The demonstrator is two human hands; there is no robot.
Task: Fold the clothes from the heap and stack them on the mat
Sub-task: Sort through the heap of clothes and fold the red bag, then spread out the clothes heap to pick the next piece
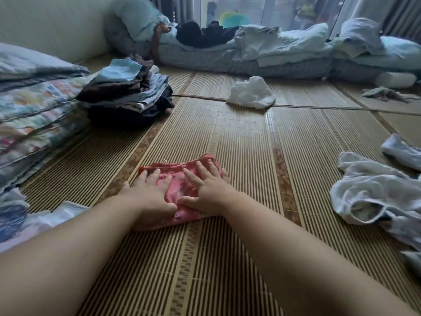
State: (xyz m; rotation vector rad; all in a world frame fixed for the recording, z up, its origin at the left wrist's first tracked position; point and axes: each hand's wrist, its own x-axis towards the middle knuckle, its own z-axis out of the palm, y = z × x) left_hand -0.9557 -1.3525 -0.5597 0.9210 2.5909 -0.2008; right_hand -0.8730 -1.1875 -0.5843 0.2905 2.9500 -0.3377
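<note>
Red cloth (176, 190), small and patterned, lies flat on the mat (239, 137), near its near edge and a little left of centre. Both hands are on top of it. The left hand (148, 197) covers the cloth's left part, fingers straight and spread, palm down, thumb lying along the near edge of the cloth. The right hand (209, 192) covers the right part the same way, fingers fanned wide toward the far edge of the cloth, thumb pointing in toward the left thumb. The two thumbs almost meet. Neither hand grips anything; both press flat. Whether either thumb is tucked under the near hem cannot be told.

Toward the mat's far left corner stands a stack (127, 92) of folded clothes, dark and light blue layers, with a pale blue piece on top. Just left of it, along the left edge, lies folded bedding (34, 106) with a coloured print. At the right edge sprawls a heap (369, 192) of pale, unfolded clothes, well apart from the red cloth. A crumpled white piece (250, 93) sits alone near the far edge, about mid-way across. A small grey piece (385, 93) lies toward the far right corner, close to a white roll (396, 79). Beyond the far edge runs a low mattress (262, 65) with rumpled light blue covers and a dark garment (200, 35) on top. By the left forearm, at the near left corner, lies a white cloth (57, 215).
</note>
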